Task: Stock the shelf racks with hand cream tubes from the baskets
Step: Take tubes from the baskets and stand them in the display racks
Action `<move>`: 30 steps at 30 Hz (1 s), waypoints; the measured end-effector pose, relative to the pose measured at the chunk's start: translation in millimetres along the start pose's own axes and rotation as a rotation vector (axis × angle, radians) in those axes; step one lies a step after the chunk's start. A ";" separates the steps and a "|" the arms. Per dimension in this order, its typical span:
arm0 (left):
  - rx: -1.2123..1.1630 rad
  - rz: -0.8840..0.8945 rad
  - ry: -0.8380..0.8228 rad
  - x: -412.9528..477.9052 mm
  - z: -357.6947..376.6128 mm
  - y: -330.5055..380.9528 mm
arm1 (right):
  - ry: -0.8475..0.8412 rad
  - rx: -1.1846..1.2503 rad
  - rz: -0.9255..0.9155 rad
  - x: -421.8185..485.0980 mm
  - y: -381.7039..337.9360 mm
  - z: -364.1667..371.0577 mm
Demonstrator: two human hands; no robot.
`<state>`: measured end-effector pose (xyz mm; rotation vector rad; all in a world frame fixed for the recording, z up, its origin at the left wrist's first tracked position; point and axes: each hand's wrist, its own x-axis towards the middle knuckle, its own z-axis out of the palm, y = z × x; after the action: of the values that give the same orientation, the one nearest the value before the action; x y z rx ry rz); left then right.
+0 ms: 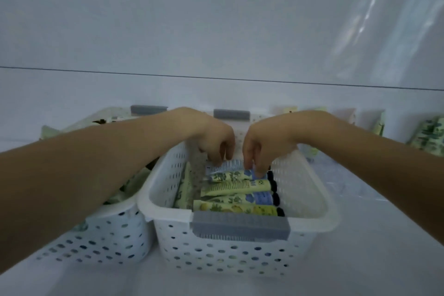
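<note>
The white worktop [384, 262] carries two white perforated baskets just beside each other, the left basket [101, 243] and the grey-handled right basket [228, 256]. Green-patterned tubes [428, 133] lie at its far right, near the wall [216, 31].

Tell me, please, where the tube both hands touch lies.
Head view, centre: the tube lies rearmost in the right basket, between the left hand and right hand.

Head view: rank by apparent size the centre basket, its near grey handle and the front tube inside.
Largest: centre basket. Then near grey handle and front tube: alike in length, handle thicker but nearer the camera, so unranked.
</note>
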<state>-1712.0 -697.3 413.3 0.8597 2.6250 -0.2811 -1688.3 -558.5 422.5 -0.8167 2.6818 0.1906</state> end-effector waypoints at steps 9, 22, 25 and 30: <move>-0.194 -0.018 0.018 7.1 -0.7 -7.3 | -0.019 -0.122 0.053 6.3 -5.4 9.8; -1.051 0.078 0.513 -49.6 -43.2 -38.4 | 0.277 1.069 -0.232 -58.0 36.1 -13.1; -1.208 0.049 0.638 -50.8 -58.8 -21.2 | 0.393 1.322 -0.225 -70.9 49.8 1.6; -1.235 0.081 0.860 -43.7 -76.5 32.9 | 0.688 1.441 -0.103 -97.1 64.7 25.1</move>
<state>-1680.6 -671.7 498.3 0.6304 2.5867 1.8712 -1642.0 -449.2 434.9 -0.4902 2.2956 -2.0487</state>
